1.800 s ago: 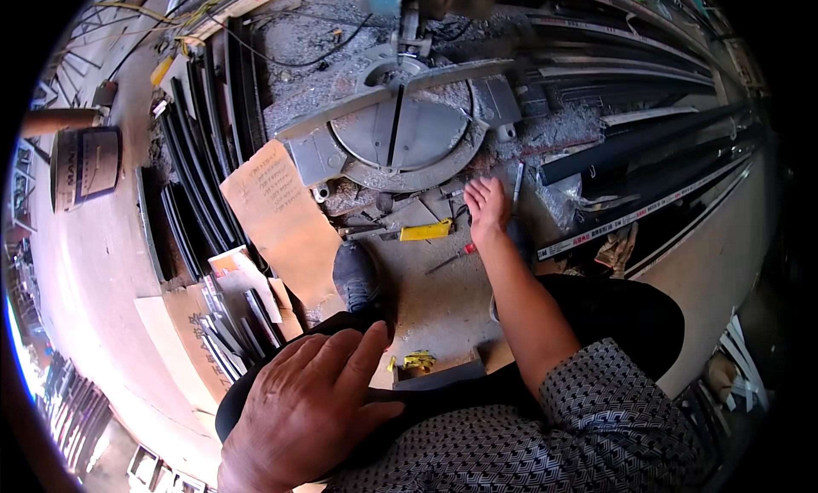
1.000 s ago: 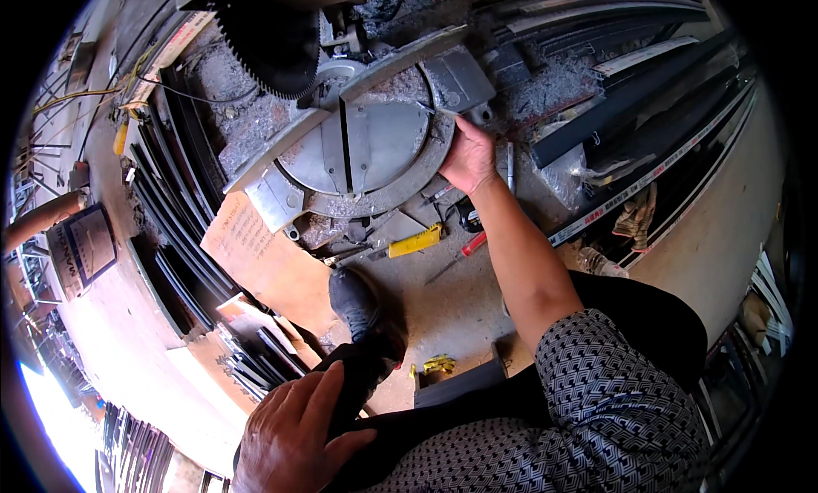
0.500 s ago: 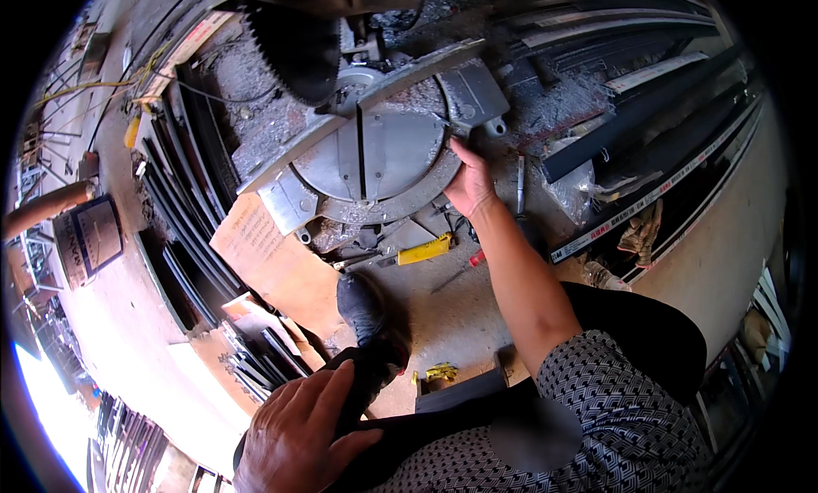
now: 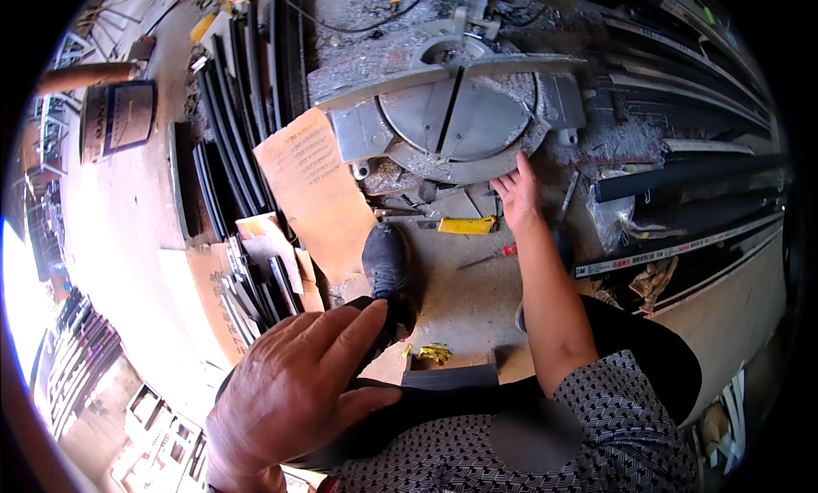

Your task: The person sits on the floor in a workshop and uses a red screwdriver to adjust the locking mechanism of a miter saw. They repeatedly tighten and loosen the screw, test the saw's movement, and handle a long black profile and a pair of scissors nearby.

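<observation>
My bare right forearm (image 4: 552, 297) stretches forward to an uncurled, upturned right hand (image 4: 521, 196), while my bare left hand (image 4: 294, 386) arches palm down, thumb apart.

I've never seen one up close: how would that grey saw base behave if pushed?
The saw base looks like solid metal, so it is probably stiff and heavy. Its broad footprint makes tipping seem unlikely.
</observation>
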Demonstrator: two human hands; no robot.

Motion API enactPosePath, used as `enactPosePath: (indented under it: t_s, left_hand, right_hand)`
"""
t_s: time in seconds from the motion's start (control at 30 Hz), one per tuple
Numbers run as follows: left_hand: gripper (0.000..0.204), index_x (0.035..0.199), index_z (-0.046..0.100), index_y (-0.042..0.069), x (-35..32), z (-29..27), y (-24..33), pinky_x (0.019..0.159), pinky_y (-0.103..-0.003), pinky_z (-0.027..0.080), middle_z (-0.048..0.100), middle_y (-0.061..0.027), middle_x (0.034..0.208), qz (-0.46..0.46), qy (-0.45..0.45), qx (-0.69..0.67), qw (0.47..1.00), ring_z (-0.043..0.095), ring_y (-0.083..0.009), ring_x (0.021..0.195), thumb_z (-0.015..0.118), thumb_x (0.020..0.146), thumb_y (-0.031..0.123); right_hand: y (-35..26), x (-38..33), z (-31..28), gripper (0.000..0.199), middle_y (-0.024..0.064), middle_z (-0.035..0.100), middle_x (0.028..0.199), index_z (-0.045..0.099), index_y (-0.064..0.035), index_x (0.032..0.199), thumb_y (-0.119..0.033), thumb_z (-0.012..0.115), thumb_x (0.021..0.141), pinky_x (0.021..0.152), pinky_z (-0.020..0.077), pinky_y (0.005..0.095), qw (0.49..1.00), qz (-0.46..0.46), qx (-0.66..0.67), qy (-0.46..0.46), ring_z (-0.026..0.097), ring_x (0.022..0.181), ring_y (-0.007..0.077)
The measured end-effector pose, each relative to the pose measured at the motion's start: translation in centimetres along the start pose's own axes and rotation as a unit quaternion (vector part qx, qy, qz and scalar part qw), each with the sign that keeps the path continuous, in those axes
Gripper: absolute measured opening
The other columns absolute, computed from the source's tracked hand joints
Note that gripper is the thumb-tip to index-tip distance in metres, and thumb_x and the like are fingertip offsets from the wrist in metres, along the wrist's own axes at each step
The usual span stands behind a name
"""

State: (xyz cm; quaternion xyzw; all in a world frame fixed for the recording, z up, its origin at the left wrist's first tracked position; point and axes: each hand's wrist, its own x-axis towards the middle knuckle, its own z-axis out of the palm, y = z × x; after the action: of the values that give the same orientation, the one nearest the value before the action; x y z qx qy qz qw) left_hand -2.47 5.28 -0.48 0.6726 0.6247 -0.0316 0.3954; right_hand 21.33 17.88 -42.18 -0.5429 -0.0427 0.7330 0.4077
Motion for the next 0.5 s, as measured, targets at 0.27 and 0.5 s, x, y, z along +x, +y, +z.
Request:
enactPosePath:
  t_s: [0.27,0.5]
  left_hand:
    - [0.074,0.133,0.063,-0.003,-4.5,0.5,-2.9,0.083,-0.040,0.057,0.072,-0.0178,0.108,-0.006,0.128,-0.058,0.990,0.072,-0.0316,0.091,0.089,0.077,0.038]
    - [0.029,0.101,0.069,-0.001,-12.0,0.6,0.2,0.074,-0.037,0.056,0.069,-0.0141,0.093,0.202,0.534,-0.107,0.814,0.067,-0.0246,0.080,0.066,0.095,0.027]
  right_hand:
    - [0.4,-3.1,0.6,0.044,0.0143,0.064,0.119,0.056,-0.0006,0.133,-0.032,0.061,0.102,0.096,0.0558,0.0413,0.984,-0.051,-0.155,0.066,0.067,0.108,0.0288]
    - [0.8,-5.3,0.6,0.018,0.0025,0.068,0.097,0.067,-0.0069,0.108,-0.018,0.066,0.093,0.074,0.0572,0.0311,0.946,-0.089,-0.307,0.049,0.067,0.087,0.0144]
